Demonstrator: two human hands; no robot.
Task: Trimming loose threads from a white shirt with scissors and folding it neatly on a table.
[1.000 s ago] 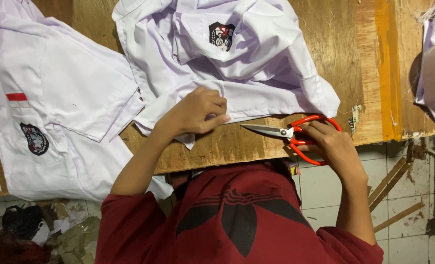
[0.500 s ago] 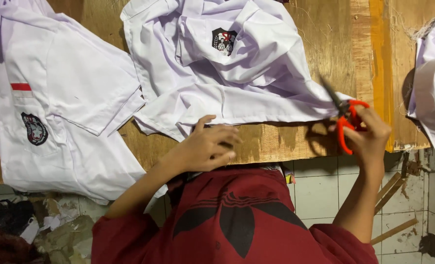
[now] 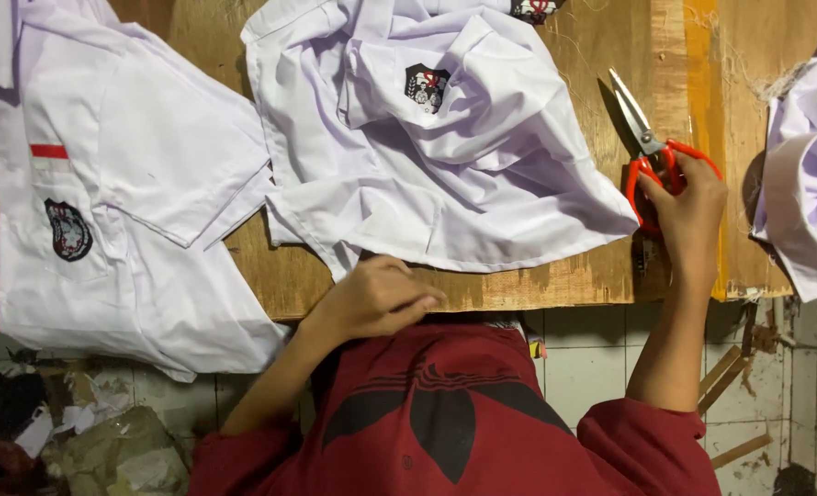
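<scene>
Head view: red scissors (image 3: 652, 156) rest on the counter (image 3: 555, 285), right hand (image 3: 688, 216) grasping their handles.
Left hand (image 3: 376, 298) sits loosely curled, holding nothing, by the crumpled white shirt (image 3: 427, 174); no cutting going on.

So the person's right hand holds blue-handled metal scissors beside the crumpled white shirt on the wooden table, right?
Not quite: the handles are red, not blue. The head view shows the right hand holding red-handled metal scissors beside the crumpled white shirt on the wooden table.
</scene>
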